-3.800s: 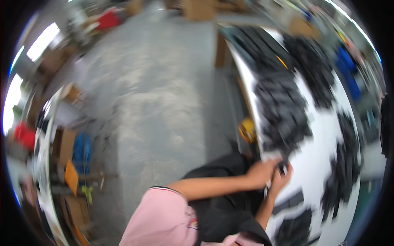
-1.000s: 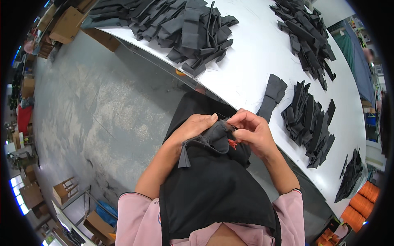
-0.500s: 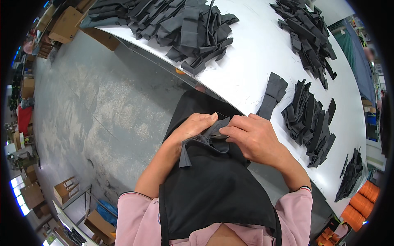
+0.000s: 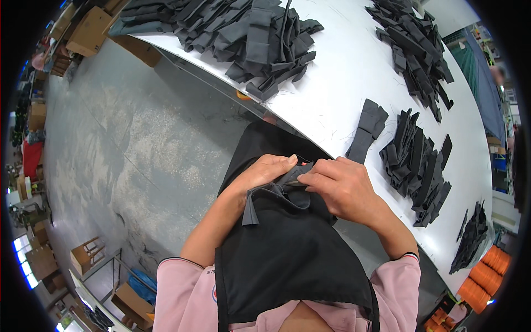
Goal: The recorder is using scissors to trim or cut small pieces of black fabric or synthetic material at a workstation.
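In front of my black apron, both hands hold a dark grey fabric strip. My left hand is closed round it, thumb on top near the upper end. One folded end of the strip hangs below that wrist. My right hand pinches the upper part of the strip between thumb and curled fingers, close to my left thumb. A small pale grey edge shows by the right fingertips, and I cannot make out what it is. Beyond my right hand, a similar grey strip lies singly on the white table.
A large heap of grey strips covers the table's far left. Further piles and a small dark bundle lie along the right. Orange spools stand past the table. Cardboard boxes and a wooden stool stand on the left.
Both hands stay in nearly the same place on the fabric strip. The right fingers and the strip's upper end have shifted only slightly.
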Demonstrator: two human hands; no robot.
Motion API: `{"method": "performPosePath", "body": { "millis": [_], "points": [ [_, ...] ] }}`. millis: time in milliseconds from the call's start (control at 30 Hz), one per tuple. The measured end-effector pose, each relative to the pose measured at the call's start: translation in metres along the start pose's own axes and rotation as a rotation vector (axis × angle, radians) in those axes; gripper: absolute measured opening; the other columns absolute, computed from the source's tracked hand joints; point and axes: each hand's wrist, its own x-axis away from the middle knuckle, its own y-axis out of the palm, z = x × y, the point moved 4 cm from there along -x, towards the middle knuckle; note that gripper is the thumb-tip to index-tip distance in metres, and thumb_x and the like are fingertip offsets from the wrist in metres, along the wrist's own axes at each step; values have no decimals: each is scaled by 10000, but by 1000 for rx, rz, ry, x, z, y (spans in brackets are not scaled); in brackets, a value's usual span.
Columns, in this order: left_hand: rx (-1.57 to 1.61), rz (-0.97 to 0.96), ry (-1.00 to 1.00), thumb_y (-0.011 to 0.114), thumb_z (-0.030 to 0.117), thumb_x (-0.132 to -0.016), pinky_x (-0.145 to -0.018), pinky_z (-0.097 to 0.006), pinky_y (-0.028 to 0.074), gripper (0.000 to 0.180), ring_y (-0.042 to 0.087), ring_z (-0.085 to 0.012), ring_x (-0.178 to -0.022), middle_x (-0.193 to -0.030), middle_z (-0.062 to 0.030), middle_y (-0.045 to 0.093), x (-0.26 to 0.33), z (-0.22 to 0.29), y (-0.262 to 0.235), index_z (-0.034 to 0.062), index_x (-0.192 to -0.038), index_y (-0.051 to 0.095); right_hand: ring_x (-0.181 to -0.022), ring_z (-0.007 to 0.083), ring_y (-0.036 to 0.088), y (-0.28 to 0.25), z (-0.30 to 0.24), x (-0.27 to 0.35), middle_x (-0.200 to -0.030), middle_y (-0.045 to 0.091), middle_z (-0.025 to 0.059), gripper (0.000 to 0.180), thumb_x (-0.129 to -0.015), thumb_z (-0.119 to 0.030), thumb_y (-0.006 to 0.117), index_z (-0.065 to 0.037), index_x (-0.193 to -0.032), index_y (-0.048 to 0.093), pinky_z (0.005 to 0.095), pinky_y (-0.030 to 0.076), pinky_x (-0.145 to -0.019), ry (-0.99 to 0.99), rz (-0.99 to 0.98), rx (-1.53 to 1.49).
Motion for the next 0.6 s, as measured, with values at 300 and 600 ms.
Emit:
{"method": "performPosePath", "body": {
  "millis": [300, 600],
  "points": [
    [14, -60, -15, 564, 391, -935, -665, -224, 466, 407, 561, -52, -726, -834, -10, 647, -3, -4, -5, -6, -938, 655, -635, 233, 547, 1, 12, 5, -803, 554, 33, 227, -697, -69, 714, -102, -913, 654, 334, 431, -564, 285, 107, -403],
    [29, -49, -2, 555, 381, -942, -677, -222, 466, 405, 562, -51, -735, -853, -17, 649, -7, -11, -6, -12, -946, 652, -696, 256, 601, 3, 3, -4, -810, 596, 57, 270, -673, -39, 730, -92, -930, 664, 335, 475, -614, 126, -100, -93]
  ]
}}
